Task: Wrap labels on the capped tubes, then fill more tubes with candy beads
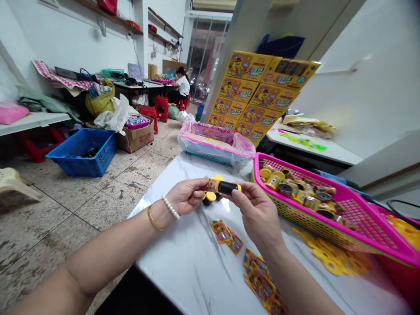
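Note:
In front of me, above the white marble-patterned table [183,245], my left hand [188,195] pinches a small yellow printed packet [211,185]. My right hand [259,214] grips a small black cylinder with a yellow end [227,188], held sideways. Packet and cylinder meet end to end; whether one sits inside the other I cannot tell. Just behind and below them stand several black cups with yellow lids [210,198], partly covered by the hands. Flat printed cards [221,231] lie on the table between my arms, with a further pile of cards [259,280] beside my right forearm.
A pink basket [367,227] of wrapped cylinders stands at right, with yellow ring-shaped pieces [328,258] before it. Behind are a plastic-lined basket [210,155] and stacked yellow boxes [256,92]. A blue crate [85,151] sits on the floor at left. A person [180,85] sits far back.

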`<action>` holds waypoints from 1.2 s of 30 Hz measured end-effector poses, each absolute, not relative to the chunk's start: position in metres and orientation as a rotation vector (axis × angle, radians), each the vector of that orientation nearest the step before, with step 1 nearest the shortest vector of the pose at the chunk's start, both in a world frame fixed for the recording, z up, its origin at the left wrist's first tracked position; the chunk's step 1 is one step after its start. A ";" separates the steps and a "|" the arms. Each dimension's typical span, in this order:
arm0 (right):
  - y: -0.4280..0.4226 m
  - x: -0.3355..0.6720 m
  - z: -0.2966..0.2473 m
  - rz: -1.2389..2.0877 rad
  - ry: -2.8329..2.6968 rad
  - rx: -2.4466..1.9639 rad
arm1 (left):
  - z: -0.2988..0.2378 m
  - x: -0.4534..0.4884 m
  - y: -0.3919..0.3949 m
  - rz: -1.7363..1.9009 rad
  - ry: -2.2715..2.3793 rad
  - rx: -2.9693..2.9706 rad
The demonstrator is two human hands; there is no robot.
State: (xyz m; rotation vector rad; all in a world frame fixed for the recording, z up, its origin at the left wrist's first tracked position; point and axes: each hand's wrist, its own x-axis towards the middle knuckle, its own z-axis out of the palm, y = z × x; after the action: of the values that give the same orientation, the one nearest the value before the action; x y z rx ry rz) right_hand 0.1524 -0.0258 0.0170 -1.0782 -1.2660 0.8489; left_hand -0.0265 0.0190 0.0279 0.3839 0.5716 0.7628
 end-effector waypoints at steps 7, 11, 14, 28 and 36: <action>-0.031 0.146 0.012 0.774 -1.366 -1.042 | 0.023 -0.024 0.017 0.769 0.560 0.461; -0.036 0.144 0.009 0.656 -1.480 -1.023 | 0.016 -0.021 0.014 0.867 0.666 0.628; -0.036 0.148 0.012 0.519 -1.491 -1.034 | 0.014 -0.021 0.012 1.026 0.804 0.791; -0.030 0.161 0.018 0.645 -1.754 -1.057 | 0.013 -0.026 0.016 0.823 0.577 1.178; -0.032 0.166 0.027 0.318 -1.833 -1.092 | 0.007 -0.028 0.024 0.772 0.572 1.104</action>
State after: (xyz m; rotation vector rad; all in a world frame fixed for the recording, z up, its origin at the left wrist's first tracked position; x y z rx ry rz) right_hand 0.1657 -0.0321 0.0272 -1.0919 -1.8326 0.3182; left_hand -0.0284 0.0237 0.0071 1.1044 0.5721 0.7720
